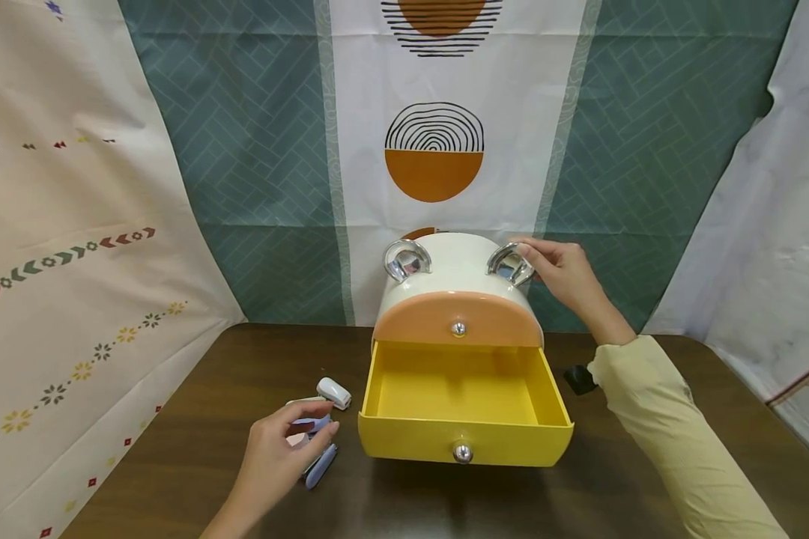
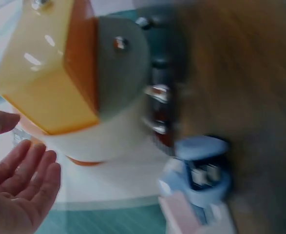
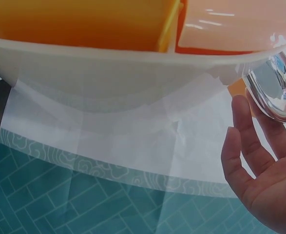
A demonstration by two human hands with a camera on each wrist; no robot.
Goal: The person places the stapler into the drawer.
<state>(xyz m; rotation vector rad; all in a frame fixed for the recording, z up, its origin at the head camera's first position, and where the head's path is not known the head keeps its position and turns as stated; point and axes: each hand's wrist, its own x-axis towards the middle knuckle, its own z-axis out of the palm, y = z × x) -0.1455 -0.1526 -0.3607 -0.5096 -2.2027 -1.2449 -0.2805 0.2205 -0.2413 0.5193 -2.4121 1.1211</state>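
Observation:
A small cabinet with a white rounded body (image 1: 455, 258) stands on the table with its yellow drawer (image 1: 465, 442) pulled out. Nothing lies in the visible part of the drawer. Above it, the orange drawer (image 1: 458, 318) is closed. My right hand (image 1: 566, 277) pinches the cabinet's right silver ear (image 1: 510, 263) between thumb and fingers. The left silver ear (image 1: 407, 260) is untouched. Left of the drawer, my left hand (image 1: 276, 449) hovers over small items, its fingers apart and empty. Among these are a blue oblong item (image 1: 321, 468) and a white rounded item (image 1: 333, 392); their kinds are unclear.
The dark wooden table (image 1: 195, 449) carries everything. A small black object (image 1: 580, 379) lies right of the cabinet, beside the right sleeve. Behind hangs a patterned cloth (image 1: 263, 150), and a cream cloth (image 1: 88, 247) hangs along the left side.

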